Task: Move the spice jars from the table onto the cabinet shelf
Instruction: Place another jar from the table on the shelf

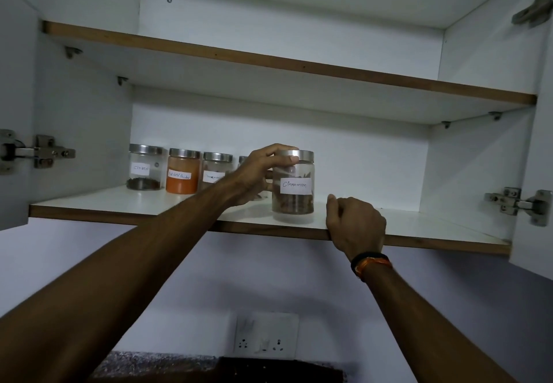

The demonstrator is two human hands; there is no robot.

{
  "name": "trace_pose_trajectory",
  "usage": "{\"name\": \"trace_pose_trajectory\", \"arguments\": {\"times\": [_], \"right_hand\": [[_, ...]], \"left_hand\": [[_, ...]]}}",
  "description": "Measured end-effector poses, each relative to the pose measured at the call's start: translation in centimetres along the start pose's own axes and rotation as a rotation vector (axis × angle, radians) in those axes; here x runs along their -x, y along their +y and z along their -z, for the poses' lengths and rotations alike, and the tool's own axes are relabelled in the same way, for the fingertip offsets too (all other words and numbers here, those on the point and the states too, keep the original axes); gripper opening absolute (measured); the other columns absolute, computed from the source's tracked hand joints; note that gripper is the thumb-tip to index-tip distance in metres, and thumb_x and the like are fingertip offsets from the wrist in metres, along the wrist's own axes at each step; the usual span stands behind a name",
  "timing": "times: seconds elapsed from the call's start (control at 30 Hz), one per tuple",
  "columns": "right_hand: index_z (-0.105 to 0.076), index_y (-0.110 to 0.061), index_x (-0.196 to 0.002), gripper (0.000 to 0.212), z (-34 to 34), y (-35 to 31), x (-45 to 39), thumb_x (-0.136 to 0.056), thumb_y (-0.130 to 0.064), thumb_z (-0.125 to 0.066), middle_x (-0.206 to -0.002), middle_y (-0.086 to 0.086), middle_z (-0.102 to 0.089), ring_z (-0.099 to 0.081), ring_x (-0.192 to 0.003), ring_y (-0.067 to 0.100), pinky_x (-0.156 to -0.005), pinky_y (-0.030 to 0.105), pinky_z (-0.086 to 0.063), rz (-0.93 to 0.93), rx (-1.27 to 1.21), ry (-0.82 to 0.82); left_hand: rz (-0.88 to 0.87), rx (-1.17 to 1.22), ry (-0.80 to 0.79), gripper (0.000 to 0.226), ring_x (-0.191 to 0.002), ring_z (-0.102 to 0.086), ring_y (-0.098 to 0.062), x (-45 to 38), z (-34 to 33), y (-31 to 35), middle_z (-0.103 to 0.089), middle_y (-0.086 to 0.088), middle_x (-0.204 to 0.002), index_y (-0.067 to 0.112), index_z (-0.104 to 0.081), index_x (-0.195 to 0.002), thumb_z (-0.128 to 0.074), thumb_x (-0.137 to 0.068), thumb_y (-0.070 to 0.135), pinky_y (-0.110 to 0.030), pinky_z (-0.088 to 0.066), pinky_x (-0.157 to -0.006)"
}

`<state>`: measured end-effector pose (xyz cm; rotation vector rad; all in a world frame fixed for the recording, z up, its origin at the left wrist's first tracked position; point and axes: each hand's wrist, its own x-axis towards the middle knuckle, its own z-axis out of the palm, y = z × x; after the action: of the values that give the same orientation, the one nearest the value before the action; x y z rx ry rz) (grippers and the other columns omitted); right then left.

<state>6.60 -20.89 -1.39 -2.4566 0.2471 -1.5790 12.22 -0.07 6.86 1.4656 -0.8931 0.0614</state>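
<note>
On the lower shelf (119,206) stand a cloves jar (145,167), an orange chili jar (182,171) and a third jar (216,170). The left hand (257,173) grasps the upright cinnamon jar (294,186) with its fingers round the lid. The right hand (354,224), loosely curled and holding nothing, rests at the shelf's front edge.

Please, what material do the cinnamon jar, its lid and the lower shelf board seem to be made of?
Cinnamon jar: clear glass or hard plastic, I cannot tell which; the brown sticks show through the wall. It has a white paper label.
Lid: probably brushed metal, grey with a dull shine.
Lower shelf: likely laminated board; the top is smooth white and the front edge is brown.
</note>
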Motion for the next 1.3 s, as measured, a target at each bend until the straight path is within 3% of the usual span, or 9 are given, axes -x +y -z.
{"name": "trace_pose_trajectory", "arguments": {"times": [0.17,0.3,0.4,0.5,0.63,0.77,0.93,1.1,1.3], "right_hand": [[-0.058,-0.017,-0.055,0.044,0.0,0.0,0.2,-0.095,-0.034,-0.047,-0.05,-0.003,-0.05,-0.043,-0.047,0.015,-0.049,0.019,-0.023,-0.01,0.064,0.008],[-0.056,-0.017,-0.053,0.044,-0.1,0.1,0.2,-0.093,-0.033,-0.048,-0.049,-0.003,-0.05,-0.045,-0.047,0.016,-0.05,0.021,-0.032,-0.019,0.053,0.01],[-0.054,-0.016,-0.051,0.044,-0.3,0.2,0.2,-0.092,-0.031,-0.05,-0.046,-0.003,-0.047,-0.041,-0.044,0.015,-0.049,0.02,-0.027,-0.022,0.048,0.025],[-0.054,-0.017,-0.051,0.043,-0.5,0.3,0.2,-0.092,-0.03,-0.052,-0.046,-0.003,-0.046,-0.038,-0.042,0.013,-0.049,0.019,-0.022,-0.01,0.033,0.047],[-0.05,-0.018,-0.049,0.043,-0.8,0.4,0.3,-0.091,-0.03,-0.05,-0.045,-0.003,-0.045,-0.037,-0.041,0.013,-0.049,0.018,-0.019,0.006,0.01,0.098],[-0.05,-0.017,-0.048,0.043,-1.0,0.4,0.4,-0.088,-0.032,-0.046,-0.043,-0.004,-0.043,-0.034,-0.04,0.012,-0.049,0.017,-0.014,0.007,-0.002,0.136],[-0.05,-0.017,-0.047,0.043,-1.4,0.5,0.4,-0.087,-0.032,-0.047,-0.043,-0.003,-0.043,-0.034,-0.039,0.012,-0.049,0.016,-0.013,0.007,-0.025,0.185],[-0.052,-0.016,-0.049,0.042,-1.7,0.7,0.4,-0.087,-0.032,-0.045,-0.044,-0.002,-0.046,-0.039,-0.04,0.014,-0.047,0.018,-0.031,0.01,-0.059,0.199],[-0.05,-0.017,-0.048,0.04,-1.7,0.7,0.4,-0.086,-0.029,-0.049,-0.043,-0.003,-0.045,-0.035,-0.04,0.013,-0.05,0.014,-0.013,0.026,-0.051,0.222]], "left_hand": [[0.049,-0.041,-0.041,0.025,-0.105,-0.067,-0.027,-1.8,0.7,-1.7,-0.068,-0.009,-0.113,0.02,-0.064,-0.118,-0.066,-0.093,0.022,-0.036,-0.06,-0.077],[0.062,-0.074,-0.049,0.025,-0.107,-0.069,-0.027,-2.8,1.5,-2.8,-0.069,-0.009,-0.12,0.023,-0.064,-0.119,-0.066,-0.094,0.022,-0.037,-0.06,-0.078],[0.065,-0.128,-0.073,0.027,-0.106,-0.069,-0.023,-3.5,2.0,-3.1,-0.065,-0.008,-0.125,0.026,-0.065,-0.121,-0.066,-0.094,0.024,-0.033,-0.06,-0.078],[-0.055,-0.342,-0.107,0.032,-0.108,-0.066,-0.017,-4.3,2.7,-2.9,-0.064,-0.003,-0.122,0.023,-0.064,-0.127,-0.065,-0.095,0.025,-0.026,-0.058,-0.079],[-0.2,-0.768,-0.128,0.053,-0.115,-0.06,-0.018,-6.3,3.6,-2.0,-0.063,-0.003,-0.133,0.017,-0.065,-0.13,-0.068,-0.084,0.043,-0.031,-0.051,-0.091],[-0.263,-1.041,-0.185,0.055,-0.106,-0.059,-0.013,-8.8,4.3,-1.8,-0.069,-0.002,-0.125,0.015,-0.069,-0.123,-0.062,-0.081,0.049,-0.02,-0.046,-0.08],[-0.259,-1.203,-0.238,0.054,-0.102,-0.06,-0.012,-11.2,4.7,-2.5,-0.071,-0.001,-0.122,0.015,-0.068,-0.124,-0.057,-0.085,0.05,-0.021,-0.045,-0.078],[-0.208,-1.309,-0.237,0.057,-0.107,-0.063,-0.022,-12.4,4.9,-3.2,-0.071,-0.003,-0.121,0.013,-0.068,-0.123,-0.053,-0.084,0.051,-0.034,-0.049,-0.086],[-0.155,-1.343,-0.236,0.057,-0.106,-0.063,-0.024,-12.6,5.8,-3.3,-0.071,-0.004,-0.117,0.012,-0.068,-0.119,-0.052,-0.082,0.053,-0.041,-0.052,-0.09]]}}
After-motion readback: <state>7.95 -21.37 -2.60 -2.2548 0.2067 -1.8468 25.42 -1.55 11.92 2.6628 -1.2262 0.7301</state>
